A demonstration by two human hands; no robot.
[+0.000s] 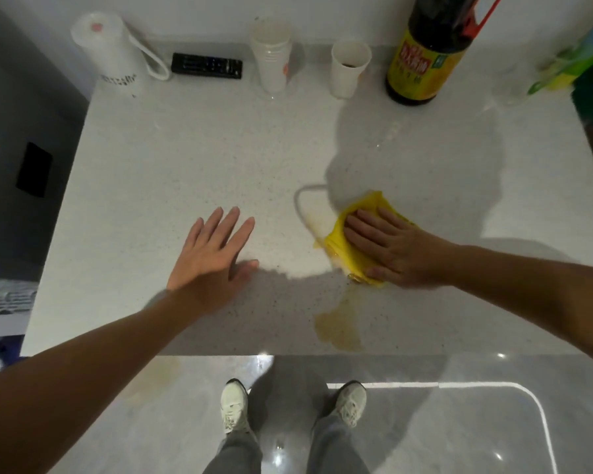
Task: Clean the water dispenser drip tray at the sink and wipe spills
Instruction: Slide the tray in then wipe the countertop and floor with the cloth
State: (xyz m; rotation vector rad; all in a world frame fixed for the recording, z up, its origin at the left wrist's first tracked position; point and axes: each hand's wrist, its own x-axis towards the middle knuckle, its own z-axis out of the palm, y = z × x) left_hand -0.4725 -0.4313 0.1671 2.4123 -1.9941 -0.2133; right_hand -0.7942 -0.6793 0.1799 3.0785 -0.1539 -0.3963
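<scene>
Spill [339,328]: yellowish puddle sitting on the white desk [185,159] at about 6 o'clock from the yellow cloth [351,249], running close to the desk's front edge. Thin wet outline [300,206] curving at 10 o'clock from the cloth.

Right hand [386,249] is lying flat on the cloth, fingers spread and pointing toward 9 o'clock, pressing it onto the desk; not clamped around it. Left hand [213,248] is lying open and empty, palm down, fingers spread toward 1 o'clock, at 9 o'clock from the cloth and well apart from it. Can't tell if it's touching the surface.

Open room: the desk's middle and left are bare, with a clear lane between the hands. Left edge dropping off at 9 o'clock.

Back row at 12 o'clock, against the wall: white jug [112,53] at the left corner, black remote [206,65] beside it, stacked cups [272,54], single paper cup [349,68] with dark residue inside, dark sauce bottle [432,53] with a yellow label. Green packaging [575,59] blurred at 2 o'clock.

Shoes [235,403] showing on the grey floor [425,432] at 6 o'clock, just off the front edge.
</scene>
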